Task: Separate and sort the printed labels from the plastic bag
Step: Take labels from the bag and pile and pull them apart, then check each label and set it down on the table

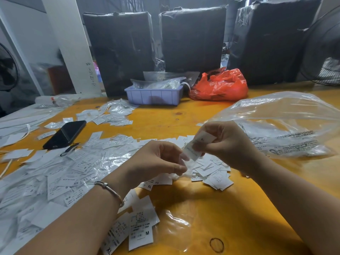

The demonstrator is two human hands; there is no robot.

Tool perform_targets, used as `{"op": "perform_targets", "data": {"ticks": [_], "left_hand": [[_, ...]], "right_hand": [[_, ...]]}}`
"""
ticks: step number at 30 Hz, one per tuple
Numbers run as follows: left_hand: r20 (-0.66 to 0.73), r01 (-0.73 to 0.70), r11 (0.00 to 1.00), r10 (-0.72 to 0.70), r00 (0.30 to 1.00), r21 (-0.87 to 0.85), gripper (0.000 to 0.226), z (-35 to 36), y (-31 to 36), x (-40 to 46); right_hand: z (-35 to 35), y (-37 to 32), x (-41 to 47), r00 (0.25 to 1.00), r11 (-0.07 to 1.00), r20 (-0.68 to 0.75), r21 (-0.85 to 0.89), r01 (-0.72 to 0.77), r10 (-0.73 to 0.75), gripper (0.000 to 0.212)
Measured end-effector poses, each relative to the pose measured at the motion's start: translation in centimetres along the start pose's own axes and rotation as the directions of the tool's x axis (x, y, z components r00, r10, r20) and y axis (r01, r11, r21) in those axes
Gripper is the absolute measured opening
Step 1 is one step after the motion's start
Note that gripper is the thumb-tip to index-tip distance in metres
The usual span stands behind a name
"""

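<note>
1. Much sorting is judged to be done: a wide spread of labels (60, 173) is seen across the left of the table (230, 208), with sizes XS, S, M and XL readable among them.
2. Work is judged to remain: a loose pile (211, 173) lies unsorted just below the hands.
3. A clear bag (287, 124) lies slack to the right, near the right hand (226, 144); whether labels remain inside cannot be told.
4. A folded label (195, 148) is pinched between the thumb and fingers of the right hand, above the pile.
5. The left hand (156, 161) is curled loosely, fingertips close to the label's lower edge; whether it grips anything cannot be told.
6. The table is orange wood; a phone (66, 134), a tray (154, 95) and a red bag (220, 85) rest on it.
7. Behind, three dark wrapped bales (193, 39) and a fan (325, 52) are seen.
</note>
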State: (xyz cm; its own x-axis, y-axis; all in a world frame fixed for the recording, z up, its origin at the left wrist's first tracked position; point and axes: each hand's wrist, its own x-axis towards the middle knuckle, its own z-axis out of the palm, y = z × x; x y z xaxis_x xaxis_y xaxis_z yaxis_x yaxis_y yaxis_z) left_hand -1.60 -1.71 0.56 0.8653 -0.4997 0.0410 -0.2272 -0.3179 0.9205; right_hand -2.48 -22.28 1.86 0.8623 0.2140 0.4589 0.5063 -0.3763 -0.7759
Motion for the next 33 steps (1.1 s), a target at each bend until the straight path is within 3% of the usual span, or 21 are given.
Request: {"op": "perform_targets", "data": {"ticks": [4,6,9,10,11,13,16,19,21,24,30,33], "left_hand": [[-0.104,-0.047,0.998,0.044,0.994,-0.032,0.022,-0.1,-0.1,0.0],[-0.163,-0.086,0.994,0.073,0.984,-0.073,0.020,-0.1,-0.1,0.0],[-0.191,-0.140,0.986,0.120,0.974,-0.095,0.020,-0.1,0.0,-0.1],[-0.186,-0.152,0.985,0.135,0.973,-0.084,0.020,-0.1,0.1,-0.1],[-0.176,-0.162,0.984,0.147,0.973,-0.074,0.020,-0.1,0.2,-0.2],[-0.142,-0.175,0.983,0.167,0.976,-0.046,0.019,0.0,0.2,-0.3],[-0.097,-0.170,0.985,0.166,0.981,-0.030,0.025,-0.1,0.0,-0.2],[-0.078,-0.153,0.988,0.151,0.985,-0.017,0.022,-0.3,0.0,-0.2],[-0.079,-0.147,0.987,0.151,0.985,0.060,0.015,-0.1,0.1,-0.2],[-0.132,-0.196,0.969,0.217,0.967,0.153,0.026,0.3,0.3,-0.2],[-0.171,-0.233,0.965,0.251,0.953,0.118,0.016,0.2,0.2,0.1],[-0.198,-0.228,0.965,0.251,0.948,0.131,0.014,0.1,0.2,-0.1]], "right_hand": [[-0.8,0.5,0.2,0.969,0.999,-0.243,-0.012,0.047,-0.049,0.063],[-1.0,0.8,0.3,0.966,0.996,-0.255,-0.092,0.013,-0.036,0.050],[-0.2,0.8,0.4,0.997,0.993,-0.072,-0.112,-0.038,0.030,0.017],[0.1,0.6,0.3,0.999,0.995,0.021,-0.091,-0.031,0.033,0.015],[0.3,0.5,0.2,0.996,0.997,0.093,-0.074,-0.012,0.019,0.029],[0.6,0.4,0.1,0.990,0.998,0.142,-0.052,0.033,-0.025,0.041],[0.7,0.5,0.0,0.994,0.997,0.085,-0.005,0.071,-0.070,0.029],[0.7,0.6,0.0,0.996,0.996,0.029,-0.027,0.086,-0.086,0.033],[0.7,0.5,0.0,0.995,0.994,0.030,-0.045,0.095,-0.094,0.031],[0.6,0.4,-0.1,0.995,0.996,0.054,-0.037,0.080,-0.078,0.028],[0.2,0.5,0.2,0.996,0.999,0.082,-0.007,0.043,-0.042,0.017],[-0.1,0.4,0.3,0.996,0.999,-0.078,0.016,0.042,-0.040,0.008]]}}
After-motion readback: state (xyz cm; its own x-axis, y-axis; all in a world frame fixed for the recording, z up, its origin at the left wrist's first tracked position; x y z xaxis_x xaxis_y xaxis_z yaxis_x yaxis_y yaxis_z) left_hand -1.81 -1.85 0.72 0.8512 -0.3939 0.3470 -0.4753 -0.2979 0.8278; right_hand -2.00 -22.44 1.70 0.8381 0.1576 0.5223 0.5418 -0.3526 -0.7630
